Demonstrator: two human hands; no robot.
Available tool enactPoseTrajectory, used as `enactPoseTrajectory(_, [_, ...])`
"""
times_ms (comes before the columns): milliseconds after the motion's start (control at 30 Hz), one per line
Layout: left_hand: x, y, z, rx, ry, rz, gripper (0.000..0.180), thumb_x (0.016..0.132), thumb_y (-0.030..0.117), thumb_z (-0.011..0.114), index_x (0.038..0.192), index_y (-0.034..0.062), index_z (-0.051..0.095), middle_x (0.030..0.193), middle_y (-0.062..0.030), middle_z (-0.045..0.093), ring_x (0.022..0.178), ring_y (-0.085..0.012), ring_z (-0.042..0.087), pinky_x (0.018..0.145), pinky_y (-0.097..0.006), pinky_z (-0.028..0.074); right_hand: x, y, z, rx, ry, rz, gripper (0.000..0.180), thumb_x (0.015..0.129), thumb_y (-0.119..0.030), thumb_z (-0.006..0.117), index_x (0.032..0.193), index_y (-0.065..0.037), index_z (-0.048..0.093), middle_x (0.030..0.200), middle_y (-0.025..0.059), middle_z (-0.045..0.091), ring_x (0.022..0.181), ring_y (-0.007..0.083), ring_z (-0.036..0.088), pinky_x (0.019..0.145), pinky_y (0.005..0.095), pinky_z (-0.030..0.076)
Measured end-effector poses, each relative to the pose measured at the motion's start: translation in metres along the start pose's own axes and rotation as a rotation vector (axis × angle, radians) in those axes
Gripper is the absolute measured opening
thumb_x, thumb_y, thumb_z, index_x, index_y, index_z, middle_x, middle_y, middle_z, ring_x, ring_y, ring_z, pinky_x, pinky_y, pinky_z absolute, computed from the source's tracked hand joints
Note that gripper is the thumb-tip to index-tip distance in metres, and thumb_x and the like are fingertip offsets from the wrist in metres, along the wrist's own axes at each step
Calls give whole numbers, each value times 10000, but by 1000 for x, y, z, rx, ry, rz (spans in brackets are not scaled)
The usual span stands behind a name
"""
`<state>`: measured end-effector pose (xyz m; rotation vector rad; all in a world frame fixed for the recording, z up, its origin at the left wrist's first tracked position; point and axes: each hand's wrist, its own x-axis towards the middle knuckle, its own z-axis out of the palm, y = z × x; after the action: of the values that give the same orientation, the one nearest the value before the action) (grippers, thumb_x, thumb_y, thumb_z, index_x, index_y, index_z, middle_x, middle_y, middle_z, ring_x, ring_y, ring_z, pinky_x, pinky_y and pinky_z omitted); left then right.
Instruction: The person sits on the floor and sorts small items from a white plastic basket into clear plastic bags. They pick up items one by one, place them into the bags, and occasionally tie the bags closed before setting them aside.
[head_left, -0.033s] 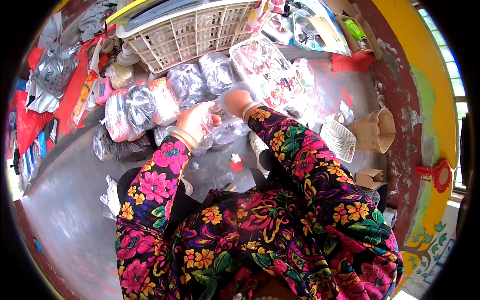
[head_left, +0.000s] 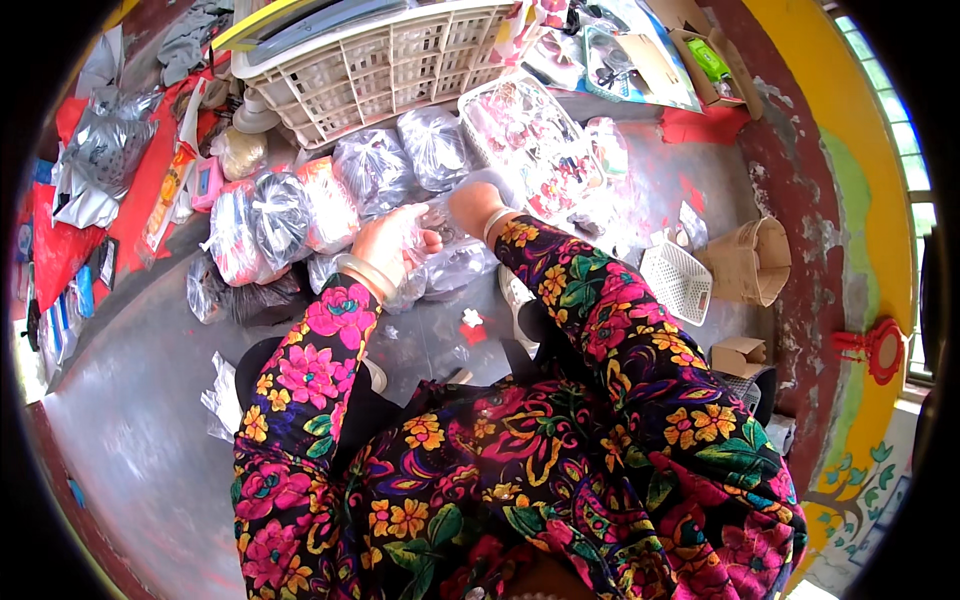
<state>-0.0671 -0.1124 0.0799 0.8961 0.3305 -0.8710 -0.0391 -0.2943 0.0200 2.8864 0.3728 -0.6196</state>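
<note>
Clutches clear plastic (head_left: 414,238) with left hand (head_left: 390,243) at ten o'clock; holds right hand (head_left: 474,207), cannot tell whether gripping, at twelve near white basket (head_left: 470,122).

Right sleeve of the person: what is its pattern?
The right sleeve is black with pink and yellow flowers and green leaves; see the head view.

A clear, crinkled, glossy plastic film (head_left: 438,214) is bunched against the fingers of the left hand (head_left: 385,242), its outline partly hidden; just beside it lies a plump, rounded grey bundle in see-through plastic (head_left: 462,266), its wrapping wrinkled, its contents too blurred to tell
</note>
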Motion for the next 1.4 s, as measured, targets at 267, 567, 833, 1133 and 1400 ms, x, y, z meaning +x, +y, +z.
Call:
enactPoseTrajectory(267, [3, 1, 7, 9, -31, -34, 377, 869, 245, 427, 1124, -29, 470, 699, -148, 573, 646, -243, 581, 615, -306, 474, -9, -1, -13, 76, 7, 67, 199, 761, -147, 504, 850, -39, 646, 886, 116, 632, 814, 240, 615, 676, 333, 485])
enactPoseTrajectory(567, [8, -3, 1, -50, -59, -26, 323, 852, 249, 457, 1032, -9, 528, 720, -162, 586, 655, -247, 593, 615, -316, 490, 27, 168, -23, 175, 253, 225, 200, 716, -165, 516, 806, -23, 623, 837, 160, 614, 798, 310, 596, 689, 373, 475])
enactPoseTrajectory(833, [4, 2, -1, -76, -40, 10, 308, 845, 240, 472, 1015, -8, 538, 692, -159, 578, 646, -244, 592, 605, -307, 491, 19, 143, -12, 464, 407, 533, 435, 723, -295, 578, 1083, -72, 478, 931, 169, 594, 894, 320, 564, 765, 386, 435])
enactPoseTrajectory(1133, [5, 2, 2, -118, -54, -5, 292, 833, 216, 497, 1010, -13, 534, 681, -160, 574, 617, -243, 590, 572, -308, 497, 40, 159, -4, 505, 212, 582, 538, 648, -389, 644, 1035, -39, 514, 931, 176, 598, 914, 302, 565, 792, 357, 436])
enactPoseTrajectory(1400, [0, 3, 1, -102, 15, 21, 236, 821, 194, 518, 936, -8, 559, 679, -148, 573, 609, -236, 587, 564, -311, 500, 34, 151, -3, 554, 367, 593, 506, 589, -376, 685, 961, -47, 586, 977, 130, 599, 915, 239, 570, 790, 314, 441])
